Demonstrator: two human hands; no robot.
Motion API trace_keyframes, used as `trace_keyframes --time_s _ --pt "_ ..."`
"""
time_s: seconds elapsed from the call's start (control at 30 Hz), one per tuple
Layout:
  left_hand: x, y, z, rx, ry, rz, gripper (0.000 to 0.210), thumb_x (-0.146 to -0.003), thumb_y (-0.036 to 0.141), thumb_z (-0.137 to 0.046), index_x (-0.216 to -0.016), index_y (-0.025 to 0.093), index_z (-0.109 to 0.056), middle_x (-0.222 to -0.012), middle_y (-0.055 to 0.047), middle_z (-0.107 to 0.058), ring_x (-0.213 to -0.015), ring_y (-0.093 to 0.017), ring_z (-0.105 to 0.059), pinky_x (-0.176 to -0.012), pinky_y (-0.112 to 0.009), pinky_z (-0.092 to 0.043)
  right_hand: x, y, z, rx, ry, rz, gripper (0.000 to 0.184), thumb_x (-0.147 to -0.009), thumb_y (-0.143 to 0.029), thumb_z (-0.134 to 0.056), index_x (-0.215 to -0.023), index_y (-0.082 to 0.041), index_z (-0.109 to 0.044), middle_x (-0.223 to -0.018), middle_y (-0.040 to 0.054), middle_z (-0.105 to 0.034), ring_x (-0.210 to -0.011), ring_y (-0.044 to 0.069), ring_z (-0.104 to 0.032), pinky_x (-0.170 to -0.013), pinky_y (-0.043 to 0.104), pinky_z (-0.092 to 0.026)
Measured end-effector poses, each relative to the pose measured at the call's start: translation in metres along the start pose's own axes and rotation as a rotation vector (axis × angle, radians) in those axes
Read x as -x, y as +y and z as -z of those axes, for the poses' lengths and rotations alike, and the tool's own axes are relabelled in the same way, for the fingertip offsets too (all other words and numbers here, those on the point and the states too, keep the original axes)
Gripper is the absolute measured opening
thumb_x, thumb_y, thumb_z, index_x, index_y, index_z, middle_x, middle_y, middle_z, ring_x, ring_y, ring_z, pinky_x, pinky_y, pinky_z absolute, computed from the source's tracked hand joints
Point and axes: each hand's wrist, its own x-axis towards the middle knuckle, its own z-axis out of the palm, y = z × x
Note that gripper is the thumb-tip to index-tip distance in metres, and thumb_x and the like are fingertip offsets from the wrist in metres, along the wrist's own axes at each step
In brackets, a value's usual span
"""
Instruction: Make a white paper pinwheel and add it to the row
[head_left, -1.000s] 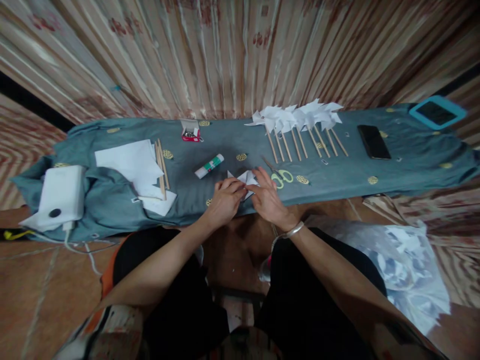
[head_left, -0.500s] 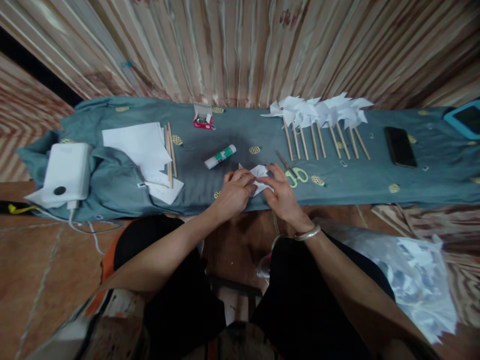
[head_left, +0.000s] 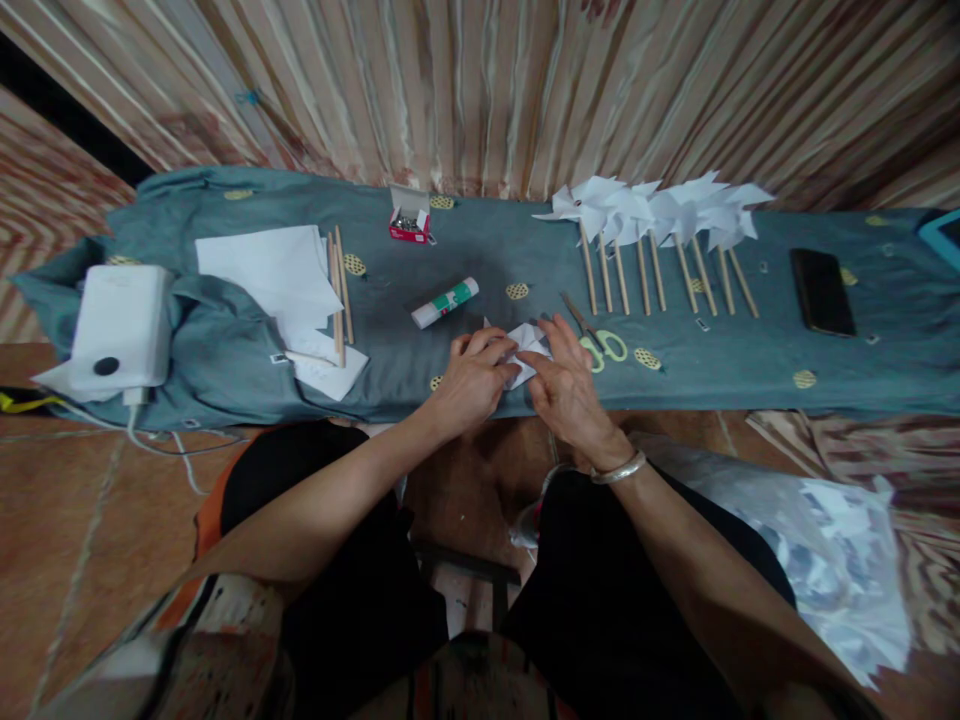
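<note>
Between my hands, near the table's front edge, is a white paper pinwheel [head_left: 529, 338] with its points folded inward. My left hand [head_left: 471, 380] grips its left side, the fingers bent over the paper. From the right, my right hand [head_left: 566, 390] holds the paper too, thumb and fingers pressing on it. My fingers partly hide the folds. A glue stick [head_left: 445, 303] with a green label lies just beyond my left hand. Scissors [head_left: 604, 346] with pale green handles rest to the right of my right hand.
Several paper pinwheels on wooden sticks [head_left: 643, 272] lie in a row at the back right, left of a dark phone [head_left: 822, 292]. A small red box [head_left: 409, 232] holds metal bits. White sheets [head_left: 259, 265], loose sticks [head_left: 339, 300] and a white corded device [head_left: 120, 325] are left.
The view has shifted slightly. Both hands stay on the paper pinwheel; my right fingers have moved a little over it, with the thumb still pressed near its middle.
</note>
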Motion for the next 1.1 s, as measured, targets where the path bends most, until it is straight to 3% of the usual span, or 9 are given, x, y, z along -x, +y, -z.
trace_keyframes --time_s 0.27,0.43,0.7,0.9,1.1 --pt "0.0 0.0 0.0 0.015 0.002 0.01 0.031 -0.091 0.012 -0.045 -0.104 0.019 -0.072 -0.128 -0.01 -0.062 -0.128 -0.03 -0.042 -0.097 -0.051 -0.032 0.0 -0.004 -0.002 0.027 -0.033 0.01 0.041 -0.086 -0.01 -0.038 -0.121 -0.014 -0.059 -0.152 0.0155 -0.035 -0.147 0.031 -0.017 -0.112 0.058 -0.027" --pt "0.001 0.0 0.003 0.009 -0.017 0.005 0.031 -0.093 0.015 -0.043 -0.104 0.018 -0.072 -0.13 -0.011 -0.061 -0.13 -0.031 -0.041 -0.097 -0.051 -0.032 0.0 -0.008 -0.004 0.054 -0.025 0.06 0.042 -0.092 -0.013 -0.033 -0.127 -0.019 -0.055 -0.152 0.0124 -0.037 -0.148 0.028 -0.016 -0.113 0.056 -0.025" --pt "0.001 -0.001 0.001 -0.019 0.005 -0.025 0.028 -0.093 0.017 -0.046 -0.103 0.018 -0.072 -0.129 -0.011 -0.061 -0.13 -0.032 -0.041 -0.097 -0.052 -0.031 -0.004 -0.005 -0.002 0.054 -0.026 0.088 0.037 -0.092 -0.016 -0.035 -0.12 -0.019 -0.06 -0.151 0.0114 -0.04 -0.148 0.029 -0.016 -0.112 0.057 -0.026" --pt "0.0 -0.002 0.001 -0.017 -0.005 -0.019 0.03 -0.094 0.017 -0.043 -0.103 0.019 -0.072 -0.13 -0.011 -0.06 -0.13 -0.031 -0.04 -0.098 -0.051 -0.03 -0.004 -0.002 0.001 -0.053 -0.033 -0.01 0.042 -0.085 -0.01 -0.039 -0.117 -0.018 -0.065 -0.153 0.0106 -0.036 -0.147 0.033 -0.017 -0.112 0.06 -0.027" --pt "0.001 -0.004 -0.002 -0.002 -0.009 -0.016 0.03 -0.092 0.015 -0.044 -0.104 0.021 -0.072 -0.13 -0.01 -0.059 -0.131 -0.032 -0.036 -0.099 -0.052 -0.029 -0.007 0.017 -0.005 -0.26 -0.008 -0.111 0.045 -0.08 -0.01 -0.041 -0.114 -0.02 -0.069 -0.148 0.0082 -0.044 -0.144 0.032 -0.027 -0.113 0.059 -0.03"
